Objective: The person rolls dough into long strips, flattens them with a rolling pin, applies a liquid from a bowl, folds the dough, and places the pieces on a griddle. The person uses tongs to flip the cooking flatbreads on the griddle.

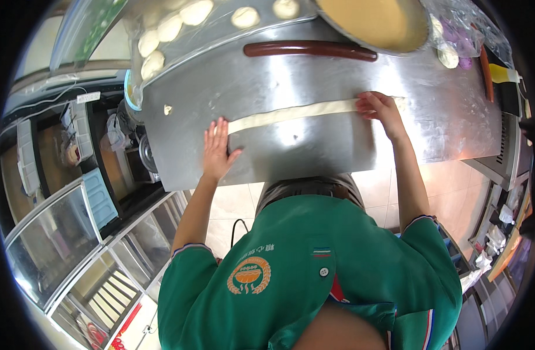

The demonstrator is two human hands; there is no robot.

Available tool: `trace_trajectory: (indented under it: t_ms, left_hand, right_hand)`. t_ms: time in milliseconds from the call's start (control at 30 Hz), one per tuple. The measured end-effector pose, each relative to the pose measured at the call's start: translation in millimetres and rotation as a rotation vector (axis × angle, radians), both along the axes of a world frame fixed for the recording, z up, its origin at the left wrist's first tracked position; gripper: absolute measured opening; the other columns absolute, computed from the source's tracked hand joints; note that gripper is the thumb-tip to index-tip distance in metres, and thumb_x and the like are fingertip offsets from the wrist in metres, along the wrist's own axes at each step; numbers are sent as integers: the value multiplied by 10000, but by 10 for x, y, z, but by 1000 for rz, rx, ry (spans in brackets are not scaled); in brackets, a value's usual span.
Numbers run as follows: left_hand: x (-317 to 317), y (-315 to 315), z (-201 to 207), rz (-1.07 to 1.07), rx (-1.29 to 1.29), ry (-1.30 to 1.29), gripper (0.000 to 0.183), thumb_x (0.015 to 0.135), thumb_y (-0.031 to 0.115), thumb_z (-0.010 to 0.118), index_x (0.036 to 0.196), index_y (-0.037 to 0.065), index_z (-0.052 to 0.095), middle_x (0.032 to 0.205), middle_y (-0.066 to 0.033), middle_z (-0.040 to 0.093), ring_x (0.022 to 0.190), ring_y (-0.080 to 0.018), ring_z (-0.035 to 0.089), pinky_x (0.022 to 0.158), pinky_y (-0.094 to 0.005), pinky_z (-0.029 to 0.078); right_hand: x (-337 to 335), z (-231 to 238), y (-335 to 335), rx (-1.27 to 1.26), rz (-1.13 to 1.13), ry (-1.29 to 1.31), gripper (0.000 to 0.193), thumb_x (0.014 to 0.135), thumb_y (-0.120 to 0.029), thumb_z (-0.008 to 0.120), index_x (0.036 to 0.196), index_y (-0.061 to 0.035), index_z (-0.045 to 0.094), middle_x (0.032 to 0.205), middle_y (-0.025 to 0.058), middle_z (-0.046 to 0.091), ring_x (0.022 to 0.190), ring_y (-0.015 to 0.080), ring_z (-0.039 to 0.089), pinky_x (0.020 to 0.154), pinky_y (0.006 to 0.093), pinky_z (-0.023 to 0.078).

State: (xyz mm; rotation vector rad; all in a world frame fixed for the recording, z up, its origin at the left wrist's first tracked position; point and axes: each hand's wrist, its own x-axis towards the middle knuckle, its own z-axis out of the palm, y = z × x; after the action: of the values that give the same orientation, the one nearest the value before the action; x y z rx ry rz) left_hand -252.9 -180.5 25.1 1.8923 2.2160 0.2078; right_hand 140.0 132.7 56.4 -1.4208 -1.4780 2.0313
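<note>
A long, thin strip of pale dough (296,112) lies across the steel tabletop, slanting slightly upward to the right. Over its left end my left hand (218,153) rests flat, fingers stretched out and thumb apart. My right hand (383,112) is at the strip's right part, its bent fingers closed round the dough; a short floury end shows past the knuckles. The fingertips' exact grip is partly hidden. Beyond the strip lies a dark red-brown rolling pin (308,49), untouched.
Several round dough pieces (194,11) sit on a plastic-covered tray at the far left. A large round pan (372,23) with yellowish contents stands at the back. White and purple dough pieces (448,55) lie to its right. A small dough scrap (168,109) is near the table's left edge.
</note>
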Motion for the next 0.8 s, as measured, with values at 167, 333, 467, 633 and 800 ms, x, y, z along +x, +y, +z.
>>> trace_trajectory:
  t_ms: [167, 333, 467, 633, 800]
  left_hand:
    - [-245, -85, -57, -101, 23, -132, 1031, 833, 480, 738, 1598, 19, 224, 1669, -177, 218, 1540, -368, 208, 1241, -524, 180]
    - [-351, -24, 16, -151, 116, -236, 987, 841, 481, 737, 1592, 47, 267, 1669, -165, 221, 1529, -355, 239, 1227, -557, 191]
    - [-251, 44, 38, -157, 150, -141, 950, 847, 495, 730, 1581, 62, 309, 1660, -174, 238, 1517, -357, 260, 1202, -616, 195]
    - [-201, 74, 146, -118, 167, -298, 753, 929, 443, 640, 1523, 52, 393, 1558, -225, 391, 1425, -399, 398, 1170, -568, 307]
    - [-288, 327, 267, 738, -421, -2082, 533, 1021, 366, 477, 1373, -33, 512, 1350, -246, 578, 1235, -359, 587, 1079, -470, 468]
  right_hand:
    - [-948, -56, -873, 1348, 143, -284, 483, 867, -172, 752, 1312, -68, 596, 1257, 169, 632, 1167, 312, 595, 1039, 452, 452]
    - [-1729, -243, -1409, 1305, 309, -314, 551, 826, -207, 768, 1324, -85, 565, 1317, 121, 550, 1211, 315, 518, 1094, 516, 358]
    - [-2178, -233, -1613, 1320, 496, -351, 582, 898, -249, 704, 1421, -75, 513, 1490, 128, 468, 1400, 308, 410, 1197, 514, 260]
    - [-2259, -46, -1730, 1233, 502, -334, 603, 925, -228, 678, 1463, -46, 478, 1524, 160, 452, 1437, 346, 382, 1210, 511, 263]
    - [-2048, 154, -1772, 626, 11, -3, 461, 982, -94, 615, 1423, 0, 517, 1374, 169, 596, 1219, 297, 602, 1050, 433, 478]
